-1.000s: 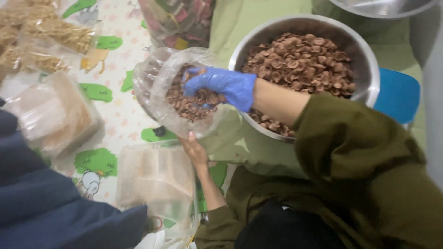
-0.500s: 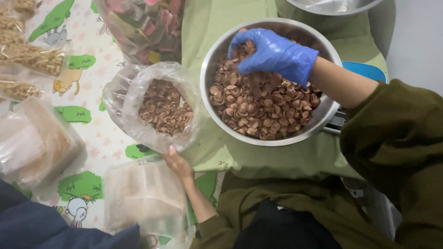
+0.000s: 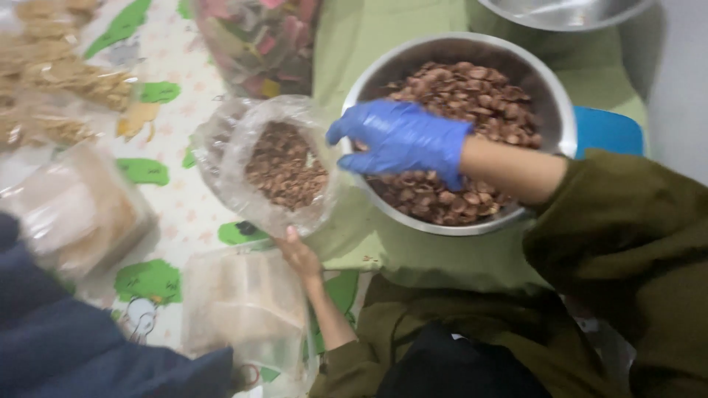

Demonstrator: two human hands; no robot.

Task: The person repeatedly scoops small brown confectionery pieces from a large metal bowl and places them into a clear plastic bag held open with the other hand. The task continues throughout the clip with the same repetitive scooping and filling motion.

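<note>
Two hands (image 3: 402, 140) flanking snack bag (image 3: 284, 166)

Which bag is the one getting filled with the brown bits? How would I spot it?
Find the big steel bowl of brown chips. Just left of it sits a clear plastic bag, mouth open, partly filled with the same chips, its lower edge held by the bare left hand. Neighbouring bags hold pale or colourful snacks.

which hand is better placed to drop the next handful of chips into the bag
Right. The gloved right hand hovers over the steel bowl rim beside the clear bag; the bare left hand is holding the bag's edge.
</note>
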